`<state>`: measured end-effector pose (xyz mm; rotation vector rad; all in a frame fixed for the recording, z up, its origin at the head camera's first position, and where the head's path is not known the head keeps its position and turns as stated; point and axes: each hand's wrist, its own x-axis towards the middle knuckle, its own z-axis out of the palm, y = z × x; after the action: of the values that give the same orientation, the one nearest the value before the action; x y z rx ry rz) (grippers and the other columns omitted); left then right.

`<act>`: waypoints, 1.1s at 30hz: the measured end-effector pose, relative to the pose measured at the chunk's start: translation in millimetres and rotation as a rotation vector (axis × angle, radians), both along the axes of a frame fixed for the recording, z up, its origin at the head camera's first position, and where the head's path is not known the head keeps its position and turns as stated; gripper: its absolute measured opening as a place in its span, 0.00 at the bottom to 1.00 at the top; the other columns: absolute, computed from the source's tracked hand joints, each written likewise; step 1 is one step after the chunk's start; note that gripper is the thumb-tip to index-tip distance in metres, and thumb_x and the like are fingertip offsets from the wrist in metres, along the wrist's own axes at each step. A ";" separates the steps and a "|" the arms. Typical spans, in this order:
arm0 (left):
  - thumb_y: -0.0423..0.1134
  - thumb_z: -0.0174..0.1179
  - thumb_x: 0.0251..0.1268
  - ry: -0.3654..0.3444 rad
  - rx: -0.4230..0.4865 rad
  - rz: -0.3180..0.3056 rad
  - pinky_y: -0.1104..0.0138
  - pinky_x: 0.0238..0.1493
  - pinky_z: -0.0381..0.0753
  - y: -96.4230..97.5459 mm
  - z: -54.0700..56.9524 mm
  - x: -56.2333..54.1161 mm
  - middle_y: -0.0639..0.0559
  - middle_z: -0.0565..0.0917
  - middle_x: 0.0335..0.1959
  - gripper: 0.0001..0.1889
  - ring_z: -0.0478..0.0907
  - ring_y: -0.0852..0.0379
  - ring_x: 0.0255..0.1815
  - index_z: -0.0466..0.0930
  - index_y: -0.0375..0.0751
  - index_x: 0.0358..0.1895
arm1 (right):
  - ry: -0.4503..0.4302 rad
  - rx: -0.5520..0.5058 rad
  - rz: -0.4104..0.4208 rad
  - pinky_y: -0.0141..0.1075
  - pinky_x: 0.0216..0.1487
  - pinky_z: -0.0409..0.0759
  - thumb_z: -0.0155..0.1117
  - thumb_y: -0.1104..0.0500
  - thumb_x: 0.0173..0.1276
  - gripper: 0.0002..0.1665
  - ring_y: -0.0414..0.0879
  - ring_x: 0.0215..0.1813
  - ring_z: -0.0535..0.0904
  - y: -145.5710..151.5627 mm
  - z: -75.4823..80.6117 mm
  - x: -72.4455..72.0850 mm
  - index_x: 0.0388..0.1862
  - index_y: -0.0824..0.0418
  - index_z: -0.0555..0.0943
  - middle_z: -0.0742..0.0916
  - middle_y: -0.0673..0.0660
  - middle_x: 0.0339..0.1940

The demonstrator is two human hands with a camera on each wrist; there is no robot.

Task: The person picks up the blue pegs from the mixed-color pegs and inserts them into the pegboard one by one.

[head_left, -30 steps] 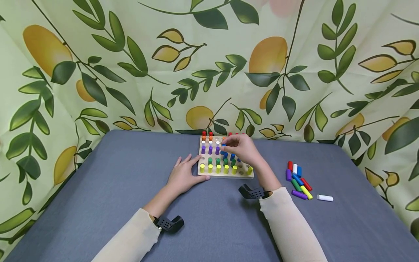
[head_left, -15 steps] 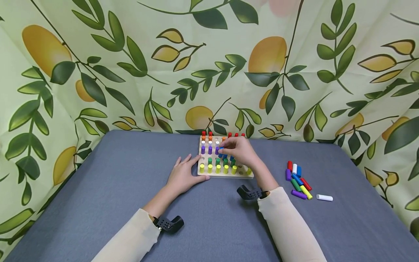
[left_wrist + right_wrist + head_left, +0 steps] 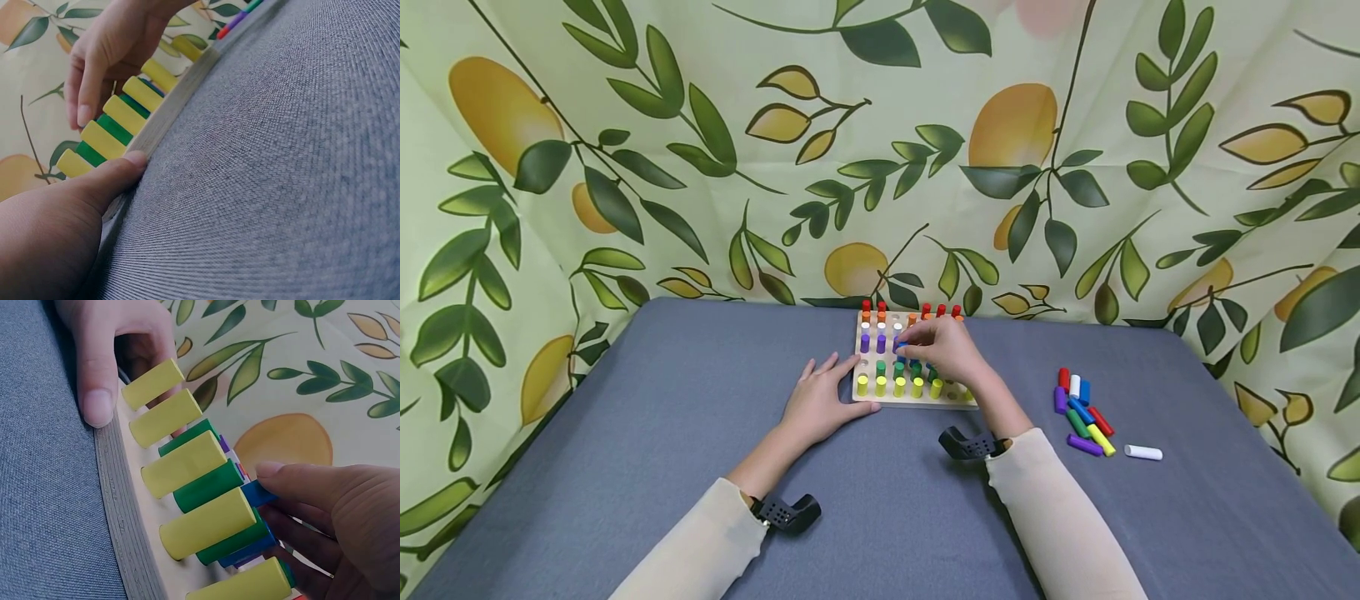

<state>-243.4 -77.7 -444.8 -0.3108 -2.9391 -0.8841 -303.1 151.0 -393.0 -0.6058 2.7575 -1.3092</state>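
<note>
A wooden pegboard [image 3: 917,403] stands at the far middle of the table, with rows of upright pegs: red farthest, then orange, white, purple, blue, green and yellow pegs [image 3: 918,387] nearest. My left hand [image 3: 823,402] rests against its near left corner with spread fingers, the thumb pressing the front edge. Over the board, my right hand [image 3: 949,350] pinches a blue peg [image 3: 257,494] between thumb and fingers, just behind the green pegs [image 3: 209,485]. The peg's lower end is hidden by the pegs in front. My right hand covers part of the board's right side.
Right of the board lies a loose pile of pegs in several colours, among them a yellow peg [image 3: 1102,440] and a purple peg [image 3: 1085,446]. A single white peg [image 3: 1143,452] lies a bit apart. A leaf-patterned cloth [image 3: 880,167] hangs behind the grey table [image 3: 880,517].
My right hand has moved slightly left along the blue row and a little lower with the blue peg. My left hand has kept its place at the board's corner.
</note>
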 end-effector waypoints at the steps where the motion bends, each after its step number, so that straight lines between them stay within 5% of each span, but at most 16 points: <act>1: 0.64 0.72 0.53 0.001 -0.001 -0.001 0.40 0.82 0.51 0.0 0.1 0.0 0.37 0.71 0.74 0.46 0.62 0.40 0.80 0.70 0.48 0.75 | 0.005 0.002 0.003 0.36 0.43 0.85 0.74 0.59 0.65 0.09 0.44 0.39 0.86 -0.5 0.0 0.2 0.42 0.61 0.91 0.92 0.56 0.40; 33: 0.63 0.72 0.53 0.013 0.009 -0.010 0.40 0.82 0.51 -0.3 0.5 0.5 0.38 0.72 0.74 0.46 0.63 0.41 0.80 0.70 0.47 0.74 | 0.077 0.046 -0.017 0.40 0.47 0.88 0.74 0.60 0.64 0.08 0.45 0.41 0.89 -11.9 -7.9 1.7 0.41 0.61 0.90 0.93 0.56 0.39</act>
<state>-243.0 -77.9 -444.3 -0.3294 -2.9240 -0.8927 -301.4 139.1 -400.9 -0.6449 2.8508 -1.2481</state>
